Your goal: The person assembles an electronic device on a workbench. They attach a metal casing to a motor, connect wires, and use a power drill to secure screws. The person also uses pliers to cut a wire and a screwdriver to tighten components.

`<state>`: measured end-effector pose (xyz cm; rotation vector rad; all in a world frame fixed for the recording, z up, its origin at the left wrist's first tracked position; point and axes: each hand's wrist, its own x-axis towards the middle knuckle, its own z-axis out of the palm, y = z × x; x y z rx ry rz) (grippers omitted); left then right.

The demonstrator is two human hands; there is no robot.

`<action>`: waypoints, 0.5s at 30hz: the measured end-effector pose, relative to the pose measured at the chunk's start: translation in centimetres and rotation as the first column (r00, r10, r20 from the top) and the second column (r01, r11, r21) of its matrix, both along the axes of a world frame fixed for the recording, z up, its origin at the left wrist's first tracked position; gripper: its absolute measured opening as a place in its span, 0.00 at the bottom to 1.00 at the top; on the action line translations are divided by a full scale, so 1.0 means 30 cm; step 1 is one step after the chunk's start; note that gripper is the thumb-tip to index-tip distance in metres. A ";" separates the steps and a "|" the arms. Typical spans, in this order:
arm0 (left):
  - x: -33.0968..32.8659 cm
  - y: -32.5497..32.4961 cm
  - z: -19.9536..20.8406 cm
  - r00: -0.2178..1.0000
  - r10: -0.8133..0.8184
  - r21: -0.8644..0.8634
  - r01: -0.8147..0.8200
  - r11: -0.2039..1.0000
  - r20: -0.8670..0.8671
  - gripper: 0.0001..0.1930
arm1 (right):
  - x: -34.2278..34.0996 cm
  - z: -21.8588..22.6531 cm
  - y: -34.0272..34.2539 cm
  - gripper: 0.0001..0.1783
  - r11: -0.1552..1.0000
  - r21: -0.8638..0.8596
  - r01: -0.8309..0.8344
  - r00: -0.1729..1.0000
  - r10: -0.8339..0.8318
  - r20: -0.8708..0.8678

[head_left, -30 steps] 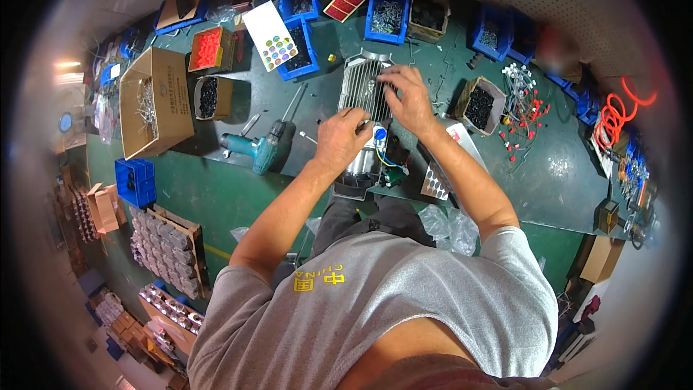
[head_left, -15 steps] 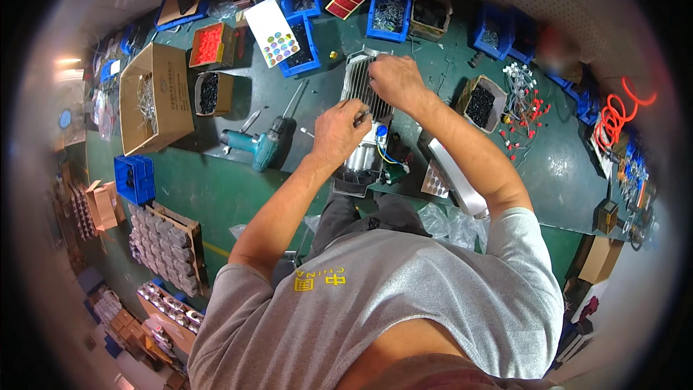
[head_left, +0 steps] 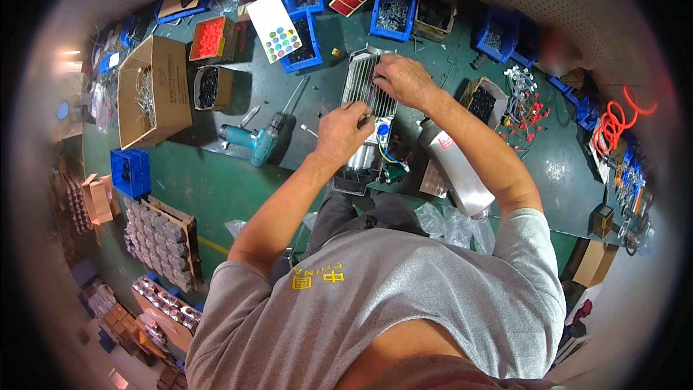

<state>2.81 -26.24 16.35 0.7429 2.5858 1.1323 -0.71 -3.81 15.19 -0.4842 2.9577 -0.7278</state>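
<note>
A silver finned metal housing (head_left: 359,88) lies on the bench in front of me, with a cylindrical motor part (head_left: 361,157) at its near end. By the near end of the fins is my left hand (head_left: 342,132), its fingers curled together; whatever is between the fingertips is too small to make out. My right hand (head_left: 406,82) is closed over the right edge of the fins, fingertips bent down and their contents hidden. Beside the motor sit a blue round part (head_left: 382,130), thin wires (head_left: 392,157) and a green circuit board (head_left: 394,170).
A teal power drill (head_left: 261,146) and a screwdriver (head_left: 294,95) lie left of the housing. Under my right forearm rests a silver curved cover (head_left: 462,173). Blue screw bins (head_left: 393,13) line the back. Cartons (head_left: 167,90) stand left, a wire bundle (head_left: 530,108) right.
My right hand has shifted slightly right, its fingers now pointing down at the fins. The silver cover has turned, showing a broader face with a red label. My left hand stays nearly in place.
</note>
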 end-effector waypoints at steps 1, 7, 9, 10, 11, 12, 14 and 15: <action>0.004 0.000 -0.007 1.000 0.002 0.010 -0.002 1.000 -0.009 0.09 | 0.000 0.001 0.001 0.09 1.000 -0.024 0.004 1.000 -0.004 0.009; 0.010 0.003 -0.023 0.997 -0.017 -0.047 0.013 0.999 -0.079 0.09 | 0.020 -0.014 0.033 0.11 0.947 -0.309 0.085 0.991 -0.113 -0.072; 0.013 0.003 -0.025 0.996 -0.026 -0.050 0.022 0.999 -0.089 0.09 | 0.066 -0.009 0.020 0.11 0.911 -0.353 0.212 0.961 -0.260 -0.095; 0.014 0.000 -0.028 0.996 -0.025 -0.049 0.021 0.999 -0.089 0.10 | 0.089 -0.010 0.009 0.12 0.886 -0.378 0.269 0.939 -0.329 -0.103; 0.014 -0.002 -0.031 0.996 -0.025 -0.049 0.020 0.999 -0.089 0.10 | 0.122 -0.016 -0.007 0.13 0.884 -0.383 0.267 0.934 -0.335 -0.122; 0.017 -0.006 -0.029 0.998 -0.035 -0.026 0.033 0.999 -0.049 0.11 | 0.166 -0.026 -0.034 0.15 0.830 -0.488 0.270 0.942 -0.333 -0.046; -0.013 -0.017 -0.025 0.998 -0.057 0.022 0.056 0.998 0.031 0.12 | 0.228 -0.034 -0.077 0.17 0.866 -0.462 0.190 0.960 -0.262 -0.096; -0.030 -0.028 -0.019 0.993 -0.092 0.054 0.089 0.995 0.068 0.13 | 0.255 -0.042 -0.102 0.19 0.877 -0.445 0.183 0.965 -0.247 -0.089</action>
